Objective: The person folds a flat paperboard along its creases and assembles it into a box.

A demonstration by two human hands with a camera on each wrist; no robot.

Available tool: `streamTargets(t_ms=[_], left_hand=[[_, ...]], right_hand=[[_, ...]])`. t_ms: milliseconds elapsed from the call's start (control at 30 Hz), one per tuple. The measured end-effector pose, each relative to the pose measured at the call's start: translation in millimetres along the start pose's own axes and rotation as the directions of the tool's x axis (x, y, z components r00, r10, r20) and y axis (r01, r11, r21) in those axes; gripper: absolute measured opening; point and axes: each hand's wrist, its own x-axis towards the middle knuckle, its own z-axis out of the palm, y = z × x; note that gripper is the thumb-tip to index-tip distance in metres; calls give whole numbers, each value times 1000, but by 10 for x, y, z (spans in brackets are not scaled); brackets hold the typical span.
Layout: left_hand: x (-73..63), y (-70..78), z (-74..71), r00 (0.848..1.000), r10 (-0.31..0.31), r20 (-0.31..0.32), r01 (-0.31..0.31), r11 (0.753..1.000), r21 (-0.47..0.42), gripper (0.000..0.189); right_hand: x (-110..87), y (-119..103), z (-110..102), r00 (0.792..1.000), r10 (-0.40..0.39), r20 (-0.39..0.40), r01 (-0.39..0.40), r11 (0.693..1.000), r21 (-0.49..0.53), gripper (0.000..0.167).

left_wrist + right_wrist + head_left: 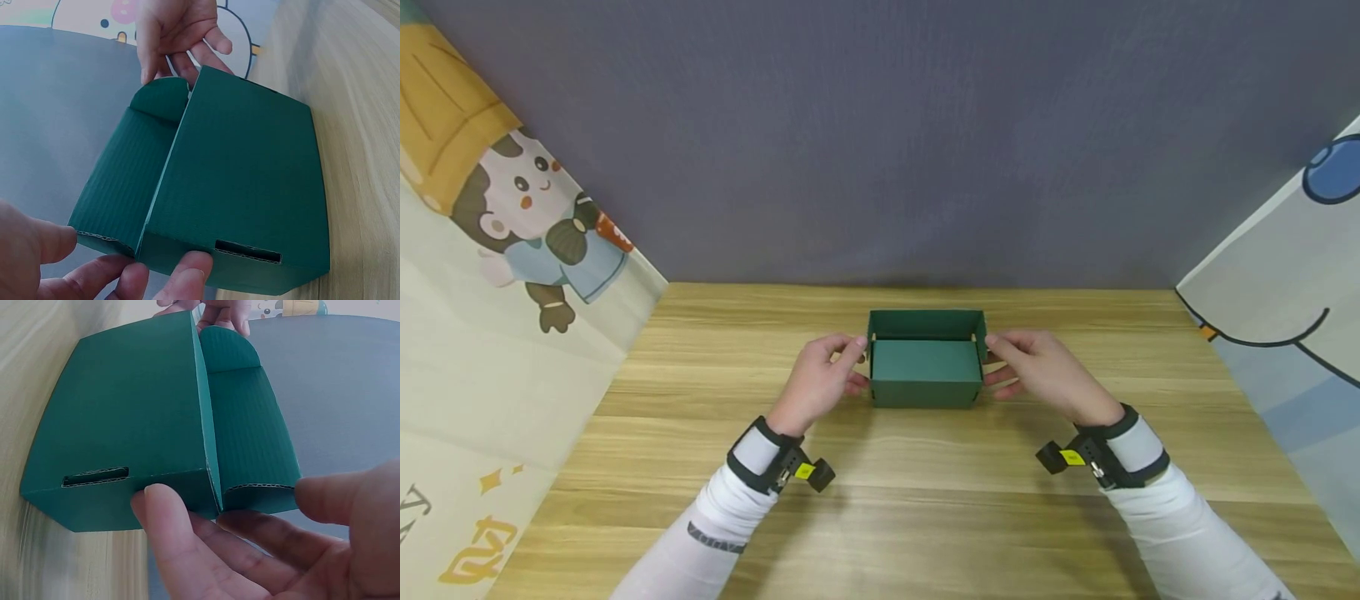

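A green cardboard box sits on the wooden table, its hinged lid standing raised along the far side. Rounded side tabs fold in from both ends of that lid, as the left wrist view shows on the tab. My left hand holds the lid's left end, thumb at its edge and fingers against the box's side. At the opposite end my right hand grips the lid likewise, its thumb on the corner and other fingers spread along the side wall. A narrow slot is cut near the box's front edge.
The wooden table meets a dark grey backdrop behind the box. Printed cartoon cloths hang on the left and right. Each wrist wears a strap with a small camera.
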Motion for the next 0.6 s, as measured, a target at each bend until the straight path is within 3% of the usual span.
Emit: streamTargets(t_ms=[600], left_hand=[[-6, -13, -10, 999, 39, 10, -39, 998, 49, 36]], right_hand=[[-9, 12, -3, 1000, -17, 8, 17, 1000, -8, 56]])
